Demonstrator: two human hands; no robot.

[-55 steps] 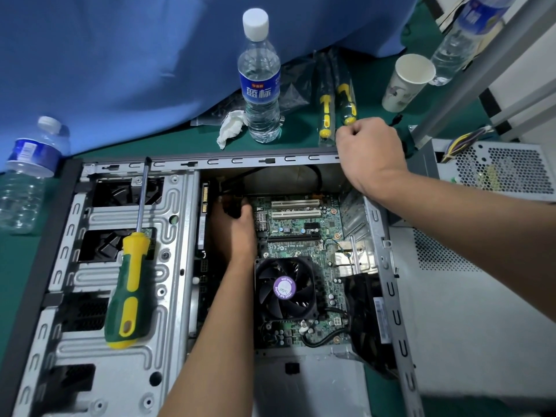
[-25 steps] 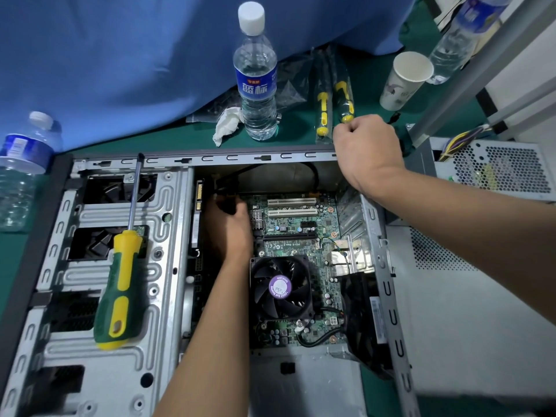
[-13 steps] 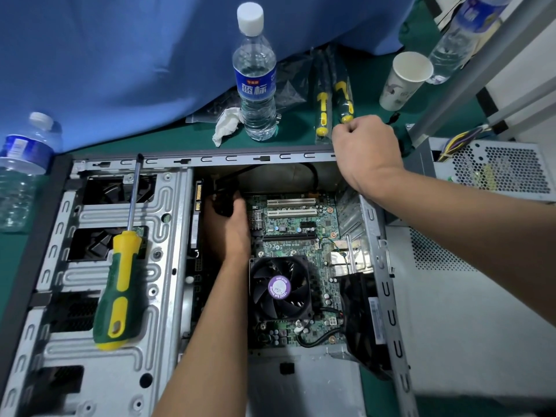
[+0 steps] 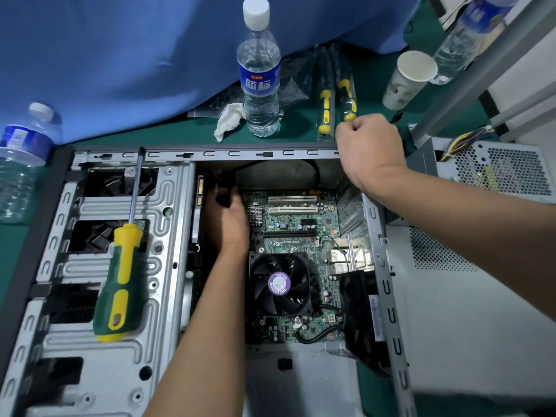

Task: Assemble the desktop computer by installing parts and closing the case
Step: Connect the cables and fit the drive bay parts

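Change over the last two seconds is slight: both hands have stayed at their stations and only the view has shifted a little, so the cable work inside the case appears to be still in hand, with no part newly seated.

At far left a water bottle (image 4: 21, 164) lies on the green bench. The computer case (image 4: 264, 154) lies open on its side at centre, and a screwdriver (image 4: 118, 284) rests loose on its drive cage (image 4: 99, 206) (it should come off before closing).

The left hand (image 4: 228, 224) reaches deep between the cage and the motherboard (image 4: 301, 230), fingers curled round a black cable plug (image 4: 224, 194); whether that plug is seated cannot be told. The cooler fan (image 4: 279, 285) sits fitted on the board.

The right hand (image 4: 368, 142) is clenched at the case's far right corner; what it holds, if anything, is hidden. The power supply (image 4: 496, 170) stands outside the case at right, not yet installed. No side cover is fitted.
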